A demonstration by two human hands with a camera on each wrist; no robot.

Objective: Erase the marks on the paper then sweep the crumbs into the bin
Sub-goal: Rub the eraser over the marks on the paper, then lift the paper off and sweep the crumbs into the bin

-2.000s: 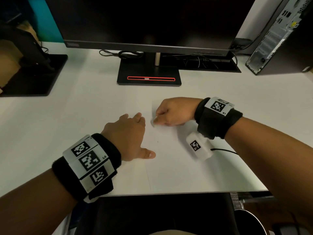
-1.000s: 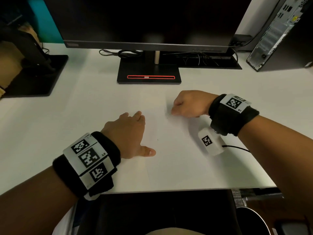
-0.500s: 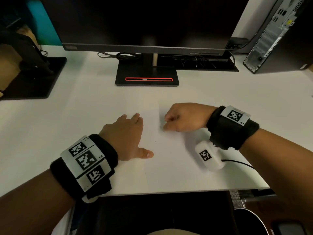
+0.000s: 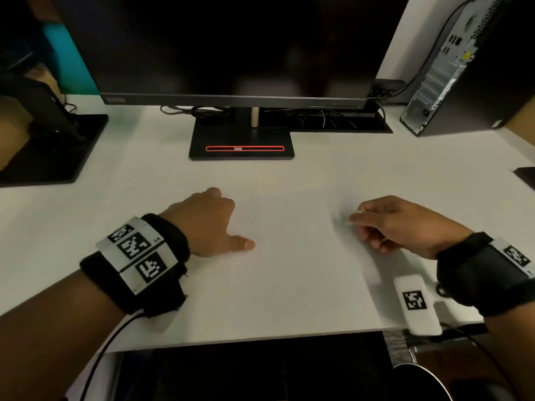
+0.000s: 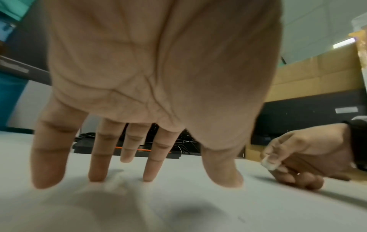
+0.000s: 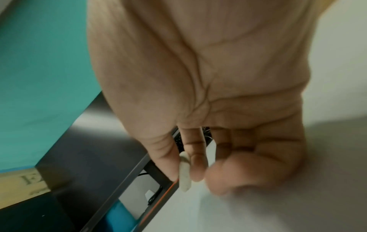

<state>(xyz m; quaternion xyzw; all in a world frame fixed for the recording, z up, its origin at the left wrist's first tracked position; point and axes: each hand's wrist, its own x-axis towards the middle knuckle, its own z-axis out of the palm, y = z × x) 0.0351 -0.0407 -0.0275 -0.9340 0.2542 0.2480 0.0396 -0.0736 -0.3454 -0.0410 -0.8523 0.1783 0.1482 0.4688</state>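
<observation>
A white sheet of paper [image 4: 289, 264] lies on the white desk [image 4: 58, 227], hard to tell from it. A tiny dark speck [image 4: 278, 210] sits near the paper's top. My left hand [image 4: 208, 224] presses flat on the paper's left part, fingers spread [image 5: 95, 164]. My right hand [image 4: 396, 224] hovers at the paper's right edge and pinches a small white eraser [image 6: 184, 172] between thumb and forefinger; the eraser [image 5: 270, 163] also shows in the left wrist view, just above the surface.
A monitor stand [image 4: 241, 143] is at the back centre with cables behind it. A computer tower [image 4: 451, 68] stands back right, a second black stand [image 4: 52, 149] back left. A round dark bin rim [image 4: 425, 380] shows below the desk's front right edge.
My right hand with the eraser has rubbed back and forth over the paper, then moved right towards its edge. The left hand has stayed pressed on the paper.
</observation>
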